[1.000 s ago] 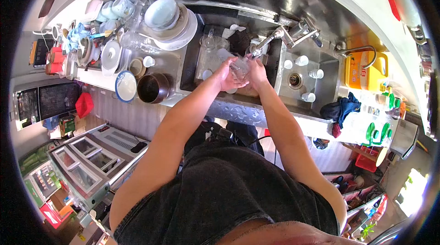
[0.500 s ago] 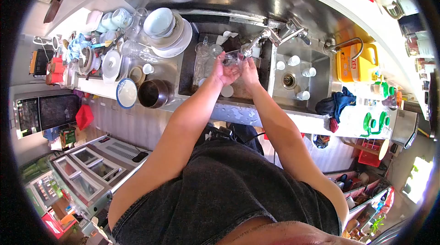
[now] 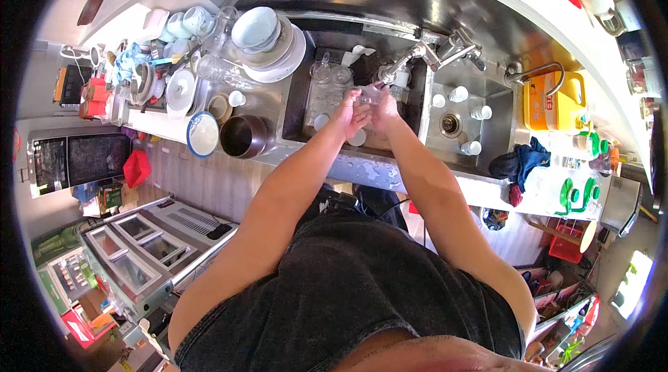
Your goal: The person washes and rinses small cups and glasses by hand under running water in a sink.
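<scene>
Over the left sink basin (image 3: 296,104), both my hands are close together around a clear glass (image 3: 369,94), partly hidden by the fingers. My left hand (image 3: 353,115) is curled at its left side. My right hand (image 3: 385,109) grips it from the right, just below the faucet spout (image 3: 385,77). Other glassware (image 3: 321,69) stands in the basin left of my hands, with small white cups (image 3: 321,122) near the front. A white cloth or paper (image 3: 358,52) lies toward the back.
In the right basin (image 3: 497,132) stand several white cups (image 3: 471,147) around the drain (image 3: 450,124). To the left are stacked bowls and plates (image 3: 257,31), a dark pot (image 3: 243,137) and a blue-rimmed bowl (image 3: 203,134). A yellow jug (image 3: 553,102) and dark cloth (image 3: 518,163) are right.
The view has shifted, so the scene sits slightly further right and lower. My hands stay around the clear glass beneath the spout, with the fingers turned a little.
</scene>
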Tool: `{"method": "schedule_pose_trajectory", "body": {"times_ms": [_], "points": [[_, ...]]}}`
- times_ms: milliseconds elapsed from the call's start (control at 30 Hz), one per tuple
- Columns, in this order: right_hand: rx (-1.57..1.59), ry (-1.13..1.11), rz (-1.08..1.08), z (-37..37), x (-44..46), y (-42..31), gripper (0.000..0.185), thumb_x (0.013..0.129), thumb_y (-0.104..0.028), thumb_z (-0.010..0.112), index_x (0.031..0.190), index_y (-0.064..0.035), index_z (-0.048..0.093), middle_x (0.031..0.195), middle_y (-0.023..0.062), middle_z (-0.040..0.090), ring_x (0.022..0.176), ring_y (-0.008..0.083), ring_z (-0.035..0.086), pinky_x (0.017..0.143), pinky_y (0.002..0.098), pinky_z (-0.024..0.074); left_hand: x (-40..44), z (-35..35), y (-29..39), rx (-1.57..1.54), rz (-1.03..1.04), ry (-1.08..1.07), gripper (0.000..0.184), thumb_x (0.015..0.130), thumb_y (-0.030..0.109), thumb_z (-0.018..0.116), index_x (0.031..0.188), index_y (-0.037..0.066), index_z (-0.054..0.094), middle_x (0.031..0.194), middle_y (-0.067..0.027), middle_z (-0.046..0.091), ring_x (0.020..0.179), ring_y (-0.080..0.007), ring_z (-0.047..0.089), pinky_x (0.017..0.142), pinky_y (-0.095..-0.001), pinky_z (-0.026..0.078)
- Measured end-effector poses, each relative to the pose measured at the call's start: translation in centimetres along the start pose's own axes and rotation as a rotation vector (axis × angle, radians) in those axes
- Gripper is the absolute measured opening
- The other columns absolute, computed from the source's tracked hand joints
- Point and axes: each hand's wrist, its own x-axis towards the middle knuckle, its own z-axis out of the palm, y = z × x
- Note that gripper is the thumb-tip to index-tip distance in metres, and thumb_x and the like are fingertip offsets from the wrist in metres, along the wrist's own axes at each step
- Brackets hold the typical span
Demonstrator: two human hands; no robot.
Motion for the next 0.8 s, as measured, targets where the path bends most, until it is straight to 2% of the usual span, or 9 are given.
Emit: {"method": "schedule_pose_trajectory", "body": {"times_ms": [133, 200, 233, 333, 367, 567, 633, 733, 800], "points": [[0.074, 0.17, 0.02, -0.1, -0.1, 0.1, 0.054, 0.096, -0.047, 0.026, 0.117, -0.0052, 0.053, 0.106, 0.0143, 0.06, 0.086, 0.0269, 0.06, 0.077, 0.0404, 0.0509, 0.2, -0.4, 0.1, 0.205, 0.205, -0.131, 0.049, 0.072, 0.042, 0.073, 0.095, 0.005, 0.051, 0.084, -0.0125, 0.062, 0.073, -0.0252, 0.062, 0.071, -0.0378, 0.053], [-0.011, 0.23, 0.019, -0.8, 0.1, 0.7, 0.05, 0.096, -0.046, 0.03, 0.115, -0.0059, 0.054, 0.106, 0.0118, 0.059, 0.09, 0.0256, 0.059, 0.078, 0.0394, 0.05, -0.1, -0.6, 0.1, 0.887, 0.765, 0.105, 0.062, 0.07, 0.041, 0.076, 0.11, 0.002, 0.047, 0.092, -0.0128, 0.062, 0.08, -0.0249, 0.062, 0.077, -0.0379, 0.051], [0.053, 0.201, 0.009, -1.1, -0.2, 1.1, 0.046, 0.095, -0.045, 0.034, 0.114, -0.0075, 0.053, 0.103, 0.0107, 0.059, 0.088, 0.0242, 0.06, 0.077, 0.0391, 0.0502, -0.2, -0.6, 0.2, 0.888, 0.765, 0.105, 0.062, 0.07, 0.041, 0.076, 0.11, 0.002, 0.047, 0.092, -0.0128, 0.062, 0.08, -0.0249, 0.062, 0.077, -0.0379, 0.051], [-0.011, 0.074, 0.04, -4.1, 0.4, 1.7, 0.043, 0.094, -0.047, 0.04, 0.115, -0.011, 0.05, 0.101, 0.009, 0.058, 0.081, 0.0204, 0.06, 0.075, 0.04, 0.051, -1.4, 0.1, 0.8, 1.493, 1.002, 0.051, 0.067, 0.066, 0.036, 0.079, 0.115, 0.006, 0.045, 0.105, -0.0168, 0.063, 0.095, -0.0324, 0.063, 0.082, -0.0403, 0.049], [0.042, 0.071, 0.012, -4.0, -0.1, 1.6, 0.043, 0.095, -0.048, 0.039, 0.116, -0.012, 0.051, 0.102, 0.0075, 0.061, 0.085, 0.0211, 0.062, 0.075, 0.0405, 0.0516, -2.1, 1.0, 1.1, 1.512, 0.866, 0.013, 0.071, 0.064, 0.036, 0.081, 0.118, 0.008, 0.044, 0.108, -0.0189, 0.062, 0.098, -0.0355, 0.061, 0.084, -0.0413, 0.049], [0.213, -0.028, -0.053, -4.2, -0.7, 1.2, 0.049, 0.093, -0.053, 0.038, 0.116, -0.0116, 0.051, 0.098, 0.0097, 0.06, 0.088, 0.0215, 0.061, 0.079, 0.0394, 0.051, -3.2, 2.3, 0.6, 1.464, 0.923, -0.074, 0.083, 0.065, 0.035, 0.08, 0.131, 0.009, 0.039, 0.123, -0.0203, 0.054, 0.112, -0.0344, 0.055, 0.094, -0.0402, 0.044], [0.28, -0.027, -0.029, -4.1, -0.8, 1.0, 0.051, 0.094, -0.055, 0.033, 0.12, -0.0148, 0.051, 0.107, 0.0088, 0.06, 0.097, 0.023, 0.059, 0.085, 0.041, 0.0487, -2.5, 1.7, 0.4, 1.444, 0.911, -0.114, 0.084, 0.066, 0.035, 0.08, 0.133, 0.009, 0.037, 0.126, -0.0199, 0.052, 0.115, -0.0336, 0.053, 0.096, -0.0399, 0.042], [0.221, -0.036, 0.013, -3.6, -0.8, 0.8, 0.056, 0.089, -0.06, 0.04, 0.116, -0.0144, 0.055, 0.109, 0.0054, 0.063, 0.097, 0.0203, 0.06, 0.082, 0.0376, 0.0493, -1.4, 0.6, 0.6, 1.405, 0.861, -0.178, 0.084, 0.067, 0.031, 0.079, 0.135, 0.008, 0.035, 0.13, -0.0187, 0.049, 0.119, -0.0314, 0.05, 0.099, -0.0393, 0.039], [0.215, -0.057, 0.042, -3.1, -0.9, 0.6, 0.06, 0.088, -0.065, 0.035, 0.118, -0.0161, 0.055, 0.11, 0.0049, 0.062, 0.098, 0.0206, 0.059, 0.083, 0.0377, 0.0479, -1.2, 0.4, 1.3, 1.388, 0.824, -0.204, 0.082, 0.068, 0.028, 0.078, 0.135, 0.007, 0.035, 0.131, -0.0179, 0.048, 0.12, -0.0299, 0.049, 0.1, -0.0388, 0.038]]}}
